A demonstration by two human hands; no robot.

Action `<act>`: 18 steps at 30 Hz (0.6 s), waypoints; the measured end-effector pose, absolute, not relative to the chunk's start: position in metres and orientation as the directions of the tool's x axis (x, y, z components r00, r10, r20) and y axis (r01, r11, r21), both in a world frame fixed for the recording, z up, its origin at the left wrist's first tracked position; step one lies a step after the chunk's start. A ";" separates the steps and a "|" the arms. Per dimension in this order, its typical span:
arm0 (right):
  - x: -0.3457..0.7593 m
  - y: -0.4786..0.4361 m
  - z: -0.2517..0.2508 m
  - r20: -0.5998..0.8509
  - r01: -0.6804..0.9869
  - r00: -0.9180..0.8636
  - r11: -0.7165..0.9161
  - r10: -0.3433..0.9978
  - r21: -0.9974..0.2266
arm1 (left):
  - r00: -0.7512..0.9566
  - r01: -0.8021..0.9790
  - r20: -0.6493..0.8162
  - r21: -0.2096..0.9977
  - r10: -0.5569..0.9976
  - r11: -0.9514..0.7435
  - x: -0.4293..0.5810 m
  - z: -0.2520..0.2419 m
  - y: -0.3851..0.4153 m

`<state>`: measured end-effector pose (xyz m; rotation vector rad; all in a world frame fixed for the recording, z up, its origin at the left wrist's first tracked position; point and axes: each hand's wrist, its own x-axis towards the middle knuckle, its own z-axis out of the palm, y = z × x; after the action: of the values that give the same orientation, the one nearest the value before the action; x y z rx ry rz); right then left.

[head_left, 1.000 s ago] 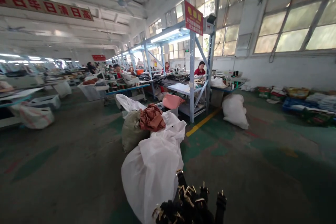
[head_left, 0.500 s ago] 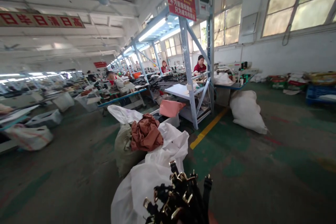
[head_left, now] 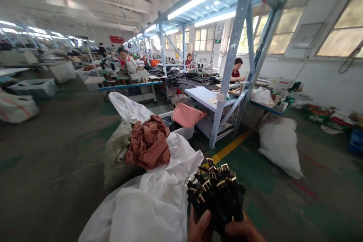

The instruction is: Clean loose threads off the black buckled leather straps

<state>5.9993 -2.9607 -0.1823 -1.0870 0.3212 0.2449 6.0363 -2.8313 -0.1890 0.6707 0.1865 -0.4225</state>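
A thick bundle of black buckled straps (head_left: 218, 193) with gold-coloured buckles stands upright at the bottom of the view. My left hand (head_left: 199, 224) is closed round its left side, thumb across the front. From the right, my right hand (head_left: 244, 228) grips the lower part, its thumb pressed on the straps. The undersides of both hands and the strap ends are out of sight. Just left of the bundle lies a big white sack (head_left: 147, 204).
Crumpled brown fabric (head_left: 150, 141) tops a greenish sack (head_left: 116, 155). Behind are a plastic bin (head_left: 185, 132) with a pink piece (head_left: 185, 115), a blue-grey metal rack (head_left: 227, 79) and a worktable (head_left: 204, 96). Another white sack (head_left: 279, 143) sits right. Several people work at machines.
The bundle of straps has come up higher into view, and both my hands now show around it. The camera has moved closer to the rack and tilted down.
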 end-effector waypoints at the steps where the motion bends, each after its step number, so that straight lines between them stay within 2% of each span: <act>1: 6.021 -2.967 -0.187 -0.393 -0.371 0.918 0.463 0.054 -0.805 | 0.896 0.444 -0.285 0.532 -0.341 0.722 6.059 -0.192 -2.835; 5: 6.109 -3.006 -0.207 -0.455 -0.447 0.883 0.500 0.115 -0.742 | 0.912 0.409 -0.251 0.506 -0.324 0.759 6.143 -0.203 -2.859; 11: 6.239 -3.091 -0.211 -0.416 -0.499 0.866 0.536 0.278 -0.681 | 0.923 0.370 -0.308 0.543 -0.230 0.754 6.257 -0.212 -2.930; 14: 6.298 -3.132 -0.199 -0.418 -0.529 0.849 0.544 0.324 -0.651 | 0.928 0.343 -0.335 0.589 -0.165 0.731 6.309 -0.206 -2.969; 18: 6.376 -3.174 -0.186 -0.353 -0.509 0.858 0.519 0.374 -0.687 | 0.895 0.347 -0.445 0.686 -0.008 0.640 6.371 -0.195 -3.003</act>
<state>6.3765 -3.1742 -0.1862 -0.8779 0.1685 0.5322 6.3706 -3.0033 -0.1945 0.8583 0.4280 -0.2093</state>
